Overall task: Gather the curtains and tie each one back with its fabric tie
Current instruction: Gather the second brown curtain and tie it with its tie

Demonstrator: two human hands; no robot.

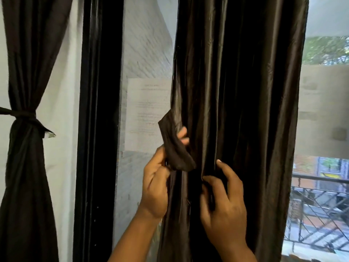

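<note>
Left grip (156,178) round fabric tie (175,146); right grip (222,203) on curtain (245,91)

Dark brown curtains (236,91), black window frame (98,110)

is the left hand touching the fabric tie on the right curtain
Touching. The head view shows the left hand gripping the fabric tie, its fingers curled round the strip beside the hanging curtain.
</note>
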